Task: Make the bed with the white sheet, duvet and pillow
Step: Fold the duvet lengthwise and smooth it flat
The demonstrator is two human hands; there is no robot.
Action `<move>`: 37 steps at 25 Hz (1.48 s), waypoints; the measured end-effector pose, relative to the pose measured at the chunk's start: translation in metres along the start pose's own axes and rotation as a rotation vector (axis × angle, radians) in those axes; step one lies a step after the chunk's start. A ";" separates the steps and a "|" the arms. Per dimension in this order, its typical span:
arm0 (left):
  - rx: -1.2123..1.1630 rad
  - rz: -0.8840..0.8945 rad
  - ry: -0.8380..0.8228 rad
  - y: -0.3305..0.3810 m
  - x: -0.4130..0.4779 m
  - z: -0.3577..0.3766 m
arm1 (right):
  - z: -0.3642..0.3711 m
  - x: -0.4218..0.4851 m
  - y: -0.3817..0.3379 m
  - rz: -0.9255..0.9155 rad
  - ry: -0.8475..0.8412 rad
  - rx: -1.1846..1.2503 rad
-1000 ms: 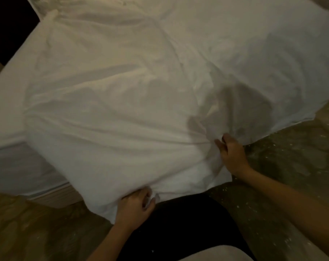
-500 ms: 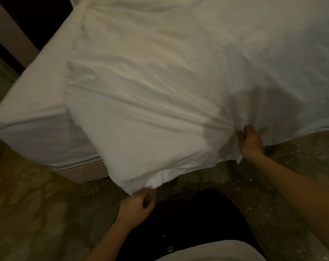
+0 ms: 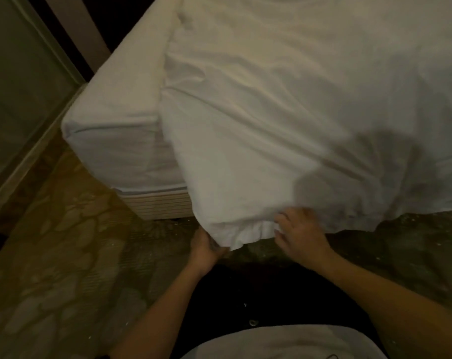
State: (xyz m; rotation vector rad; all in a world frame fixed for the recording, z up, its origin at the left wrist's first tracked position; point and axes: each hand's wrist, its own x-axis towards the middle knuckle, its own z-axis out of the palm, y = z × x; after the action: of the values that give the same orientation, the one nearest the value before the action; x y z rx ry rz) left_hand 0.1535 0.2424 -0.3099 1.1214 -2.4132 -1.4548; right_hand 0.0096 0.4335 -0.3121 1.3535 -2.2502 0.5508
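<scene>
White duvet point(image 3: 271, 120) in left hand point(image 3: 204, 249), right hand point(image 3: 302, 235)

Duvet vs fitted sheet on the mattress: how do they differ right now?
The duvet is creased and loose; the fitted sheet lies taut. The duvet hangs down past the edge, its corner gripped by the left hand and right hand; the fitted sheet is touched by neither. Both are white.

dim warm light; mottled patterned floor point(image 3: 64, 268); pale panelled wall point(image 3: 17, 86) left, dark strip point(image 3: 64, 40) beside it
</scene>
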 end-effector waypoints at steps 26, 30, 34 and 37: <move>0.263 -0.109 0.280 -0.041 -0.047 0.027 | 0.011 -0.002 -0.068 -0.186 0.194 0.146; 0.151 -0.095 0.264 -0.036 -0.050 0.027 | 0.016 0.002 -0.076 -0.299 0.092 0.129; 0.180 0.058 0.435 -0.019 -0.047 0.020 | 0.022 -0.007 -0.088 -0.257 0.080 0.205; 0.105 0.174 0.531 0.004 -0.048 0.027 | 0.017 -0.008 -0.096 -0.265 0.107 0.250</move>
State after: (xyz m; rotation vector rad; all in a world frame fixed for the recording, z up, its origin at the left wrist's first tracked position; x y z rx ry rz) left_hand 0.1739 0.2931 -0.3084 1.1098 -2.1555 -0.8501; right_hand 0.0958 0.3879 -0.3211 1.6701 -1.9250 0.8084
